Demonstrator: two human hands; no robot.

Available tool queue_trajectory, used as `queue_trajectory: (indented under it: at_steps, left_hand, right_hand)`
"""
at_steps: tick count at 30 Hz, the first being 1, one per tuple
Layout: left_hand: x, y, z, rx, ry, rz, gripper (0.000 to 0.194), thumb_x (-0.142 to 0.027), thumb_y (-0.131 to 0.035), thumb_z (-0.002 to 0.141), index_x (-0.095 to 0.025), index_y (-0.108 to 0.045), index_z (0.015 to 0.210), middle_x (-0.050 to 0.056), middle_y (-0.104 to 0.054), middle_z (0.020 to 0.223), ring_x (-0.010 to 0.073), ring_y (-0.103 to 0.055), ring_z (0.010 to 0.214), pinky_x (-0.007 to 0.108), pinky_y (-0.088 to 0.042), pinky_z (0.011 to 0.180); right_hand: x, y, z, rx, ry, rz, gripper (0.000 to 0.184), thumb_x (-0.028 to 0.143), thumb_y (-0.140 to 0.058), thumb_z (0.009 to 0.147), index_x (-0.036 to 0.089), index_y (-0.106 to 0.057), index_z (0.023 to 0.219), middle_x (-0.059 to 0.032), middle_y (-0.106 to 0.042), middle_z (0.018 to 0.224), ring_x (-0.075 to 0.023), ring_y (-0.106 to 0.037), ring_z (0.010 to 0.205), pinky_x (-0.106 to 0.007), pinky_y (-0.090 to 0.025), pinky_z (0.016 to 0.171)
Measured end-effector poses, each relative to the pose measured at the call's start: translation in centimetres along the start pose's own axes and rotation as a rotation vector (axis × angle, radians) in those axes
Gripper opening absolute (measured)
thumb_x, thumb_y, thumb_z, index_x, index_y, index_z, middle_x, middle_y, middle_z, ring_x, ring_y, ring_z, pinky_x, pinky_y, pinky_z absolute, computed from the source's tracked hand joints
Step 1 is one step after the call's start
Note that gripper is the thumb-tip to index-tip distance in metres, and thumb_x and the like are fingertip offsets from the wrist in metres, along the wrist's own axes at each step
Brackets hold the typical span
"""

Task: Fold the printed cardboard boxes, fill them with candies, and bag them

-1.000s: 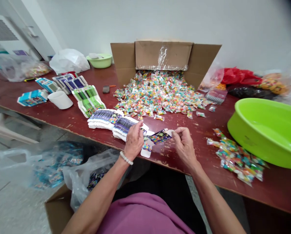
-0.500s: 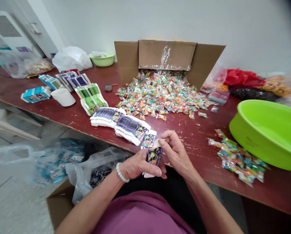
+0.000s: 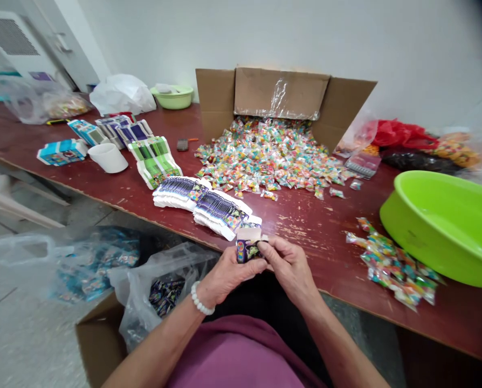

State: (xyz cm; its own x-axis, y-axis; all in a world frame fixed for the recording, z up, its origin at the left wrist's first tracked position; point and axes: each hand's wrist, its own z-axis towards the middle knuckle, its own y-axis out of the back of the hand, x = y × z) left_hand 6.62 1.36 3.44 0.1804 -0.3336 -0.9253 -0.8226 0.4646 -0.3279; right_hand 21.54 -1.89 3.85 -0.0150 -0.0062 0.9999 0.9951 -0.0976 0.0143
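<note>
A small dark purple printed candy box (image 3: 249, 249) is held between both hands at the table's front edge, its white top flap standing up. My left hand (image 3: 231, 275), with a white bead bracelet at the wrist, grips it from the left and below. The fingers and thumb of my right hand (image 3: 287, 264) are closed on its right side. Just beyond lie fanned rows of flattened purple boxes (image 3: 217, 210). Behind them, small wrapped candies (image 3: 265, 156) spill out of a cardboard carton (image 3: 281, 91).
A big lime-green basin (image 3: 439, 237) stands at the right beside a small heap of wrapped candies (image 3: 398, 264). Green flattened boxes (image 3: 154, 159), a white cup (image 3: 108, 158) and blue boxes (image 3: 62, 152) are at left. Below the edge is a plastic bag (image 3: 136, 302) of packets.
The box in my hands has turned and opened out, its flap now standing upright. My right hand has come down from the top flap to the box's right side.
</note>
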Motion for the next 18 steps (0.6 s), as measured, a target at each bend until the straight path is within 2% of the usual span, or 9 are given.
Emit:
queue_trajectory:
  at_steps: [3,5,7,10,13,16,18]
  left_hand:
    - [0.2,0.2,-0.8,-0.155,-0.095,0.053,0.051,-0.030,-0.080,0.076,-0.018,-0.056,0.119,0.004,-0.071,0.097,0.0165,-0.068,0.085,0.029,-0.057,0.077]
    - [0.4,0.1,-1.6,-0.250,-0.159,0.075,0.066,-0.028,-0.078,0.077,-0.022,-0.043,0.132,0.002,-0.071,0.094,0.0162,-0.069,0.077,0.030,-0.059,0.072]
    - [0.6,0.1,-2.2,-0.289,-0.200,0.145,0.072,-0.027,-0.075,0.080,-0.025,-0.036,0.140,0.001,-0.071,0.093,0.0155,-0.069,0.074,0.028,-0.059,0.069]
    - [0.6,0.3,-2.6,-0.276,-0.212,0.272,0.066,-0.027,-0.069,0.084,-0.026,-0.040,0.144,0.002,-0.070,0.100,0.0143,-0.068,0.075,0.025,-0.057,0.069]
    - [0.5,1.0,-2.4,-0.189,-0.197,0.244,0.054,-0.027,-0.067,0.086,-0.026,-0.049,0.136,0.004,-0.070,0.107,0.0149,-0.067,0.081,0.025,-0.056,0.073]
    - [0.5,1.7,-2.2,-0.118,-0.169,0.137,0.036,-0.030,-0.066,0.088,-0.023,-0.054,0.122,0.003,-0.070,0.099,0.0156,-0.066,0.084,0.026,-0.055,0.075]
    - [0.5,2.0,-2.3,-0.103,-0.149,0.135,0.029,-0.032,-0.065,0.090,-0.022,-0.056,0.116,0.002,-0.069,0.093,0.0149,-0.064,0.081,0.025,-0.053,0.071]
  right_hand:
    - [-0.3,0.0,0.2,-0.052,0.011,-0.052,0.029,0.046,-0.065,0.088,0.020,-0.070,0.099,-0.0048,-0.070,0.087,-0.0202,-0.065,0.078,-0.028,-0.055,0.066]
    - [-0.5,-0.2,0.1,-0.071,-0.003,0.002,0.036,0.045,-0.068,0.087,0.022,-0.062,0.115,-0.0035,-0.071,0.087,-0.0200,-0.066,0.076,-0.029,-0.055,0.064]
    - [-0.6,-0.7,-0.1,-0.091,-0.006,0.083,0.043,0.043,-0.070,0.086,0.026,-0.054,0.122,-0.0011,-0.071,0.085,-0.0189,-0.066,0.072,-0.028,-0.055,0.062]
    - [-1.0,-1.6,-0.5,-0.105,0.048,0.137,0.033,0.039,-0.070,0.087,0.027,-0.056,0.114,0.0002,-0.071,0.085,-0.0172,-0.066,0.073,-0.026,-0.053,0.064]
    - [-1.3,-2.0,-0.7,-0.122,0.097,0.123,0.024,0.038,-0.068,0.089,0.025,-0.063,0.108,-0.0012,-0.072,0.091,-0.0171,-0.065,0.080,-0.027,-0.052,0.070]
    - [-1.5,-1.7,-0.5,-0.151,0.099,0.050,0.019,0.040,-0.067,0.089,0.023,-0.070,0.094,-0.0009,-0.070,0.084,-0.0162,-0.062,0.077,-0.027,-0.050,0.071]
    - [-1.4,-1.2,0.0,-0.107,0.038,0.064,0.023,0.044,-0.070,0.086,0.020,-0.071,0.082,-0.0006,-0.067,0.078,-0.0151,-0.060,0.072,-0.027,-0.049,0.068]
